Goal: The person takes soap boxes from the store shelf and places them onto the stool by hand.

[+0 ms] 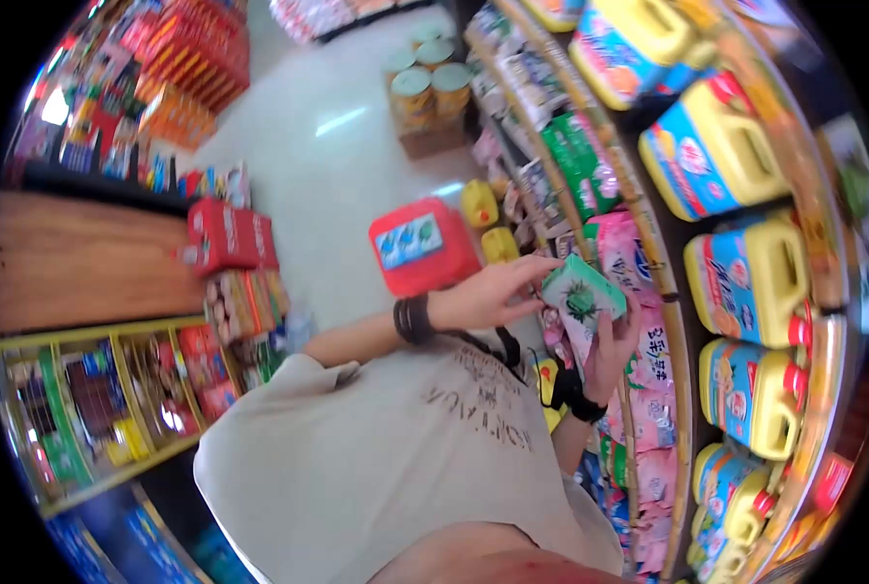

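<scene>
A small green-and-white package with a plant picture is held in front of the shelves. My right hand grips it from its lower right side, thumb across the front. At the package's upper left edge, my left hand has its fingers and thumb closed on the corner. A dark band circles my left wrist, and a black strap is at my right wrist. Pink packs lie on the shelf just right of the package.
Yellow jugs with blue labels line the shelf at the right. On the floor stand a red container, small yellow bottles and a carton of tins. A wooden counter and a red box are at the left.
</scene>
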Tool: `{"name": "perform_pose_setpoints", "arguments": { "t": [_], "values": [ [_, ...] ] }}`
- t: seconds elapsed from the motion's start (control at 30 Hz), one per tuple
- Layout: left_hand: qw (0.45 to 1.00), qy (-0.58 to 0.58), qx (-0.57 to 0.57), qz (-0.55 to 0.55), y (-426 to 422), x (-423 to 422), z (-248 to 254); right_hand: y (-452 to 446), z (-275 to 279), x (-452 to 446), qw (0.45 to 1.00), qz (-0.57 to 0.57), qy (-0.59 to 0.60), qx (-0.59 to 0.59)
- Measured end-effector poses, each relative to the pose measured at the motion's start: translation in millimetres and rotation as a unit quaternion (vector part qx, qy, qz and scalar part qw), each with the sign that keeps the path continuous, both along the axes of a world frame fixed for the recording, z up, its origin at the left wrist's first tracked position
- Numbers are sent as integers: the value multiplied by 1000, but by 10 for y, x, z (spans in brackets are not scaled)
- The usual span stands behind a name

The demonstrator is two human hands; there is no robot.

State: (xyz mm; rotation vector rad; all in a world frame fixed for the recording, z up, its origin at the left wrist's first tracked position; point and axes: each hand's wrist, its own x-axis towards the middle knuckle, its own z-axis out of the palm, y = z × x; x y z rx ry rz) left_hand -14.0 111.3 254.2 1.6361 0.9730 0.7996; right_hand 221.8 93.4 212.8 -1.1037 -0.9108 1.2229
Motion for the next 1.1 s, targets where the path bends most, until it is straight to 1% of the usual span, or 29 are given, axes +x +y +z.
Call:
{"name": "perform_pose_setpoints", "arguments": {
  "t": [0.07,0.1,0.13,0.2,0.27,0.3,0.33,0.37,0.4,0.47,0.5,0.57,0.67,0.73,0.77,0.9,1.0,1.03,1.1],
  "values": [
    [999,11,34,32,-52,-294,-461,98,-302,-138,998,17,25,-63],
    [997,16,45,67,-93,-397,-492,160,-480,-196,998,50,-6,-45],
    [996,22,41,71,-103,-490,-500,230,-562,-312,996,69,-24,-50],
    [982,113,117,100,-134,-607,-680,332,-684,-510,991,100,-61,-63],
    [977,172,46,119,-154,-706,-773,458,-744,-768,984,130,-88,-84],
    [972,200,8,121,-167,-751,-809,521,-688,-914,977,168,-98,-92],
    [971,189,30,142,-170,-802,-827,576,-771,-1014,972,195,-78,-108],
    [965,209,17,158,-189,-849,-914,631,-731,-1141,963,229,-89,-108],
    [958,230,7,173,-204,-902,-1004,646,-659,-1264,952,240,-52,-185],
    [941,272,24,202,-270,-1050,-1185,717,-979,-1358,942,294,-85,-138],
    [930,289,67,217,-319,-1154,-1275,747,-1054,-1430,931,320,-93,-150],
    [929,294,52,219,-410,-1334,-1317,761,-1092,-1642,914,358,-98,-161],
    [929,290,26,231,-557,-1548,-1334,800,-1239,-1945,892,408,-132,-142],
    [921,294,27,254,-627,-1666,-1466,813,-1322,-2137,879,427,-115,-180],
    [915,287,52,279,-653,-1711,-1536,822,-1368,-2225,871,435,-106,-200],
    [906,301,-59,291,-708,-1857,-1620,824,-1744,-2489,864,445,-126,-198],
    [903,315,-80,281,-715,-1946,-1693,779,-1846,-2621,859,443,-129,-220],
    [905,318,-119,257,-696,-1959,-1680,763,-1864,-2669,863,440,-134,-211],
    [903,323,-194,206,-644,-2005,-1628,781,-1821,-2740,850,462,-155,-201]
  ]
}}
